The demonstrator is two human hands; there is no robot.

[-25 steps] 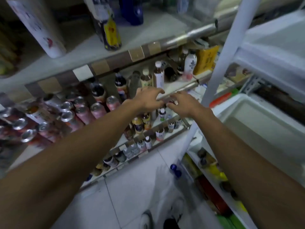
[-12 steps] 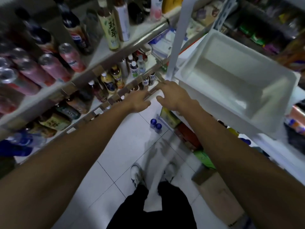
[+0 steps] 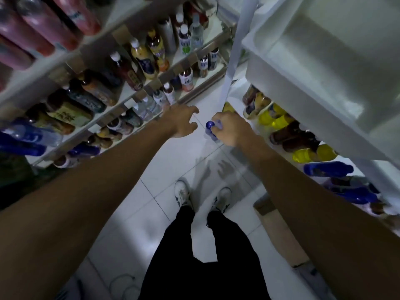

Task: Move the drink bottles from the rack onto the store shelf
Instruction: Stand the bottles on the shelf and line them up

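My right hand (image 3: 232,128) is closed around a blue-capped bottle (image 3: 210,128) that stands low over the white tiled floor; a second blue bottle seems to sit just behind it, mostly hidden by my fingers. My left hand (image 3: 181,120) hovers a little to the left of it, fingers spread, holding nothing. The store shelf (image 3: 138,95) runs up the left side, packed with drink bottles. On the right, the white rack (image 3: 229,61) carries yellow bottles (image 3: 275,120), brown ones and blue bottles (image 3: 326,168) on its lower tier.
A white plastic bin (image 3: 324,68) sits on the rack's upper tier at top right. A cardboard box (image 3: 279,230) lies on the floor under the rack. Pink cans (image 3: 39,24) fill the upper left shelf. My legs and white shoes (image 3: 183,192) stand on the tiles below.
The view has tipped from the shelf down to the floor. Both hands dropped from the shelf edge; my right hand has closed on a blue-capped bottle, and my left hand has opened beside it.
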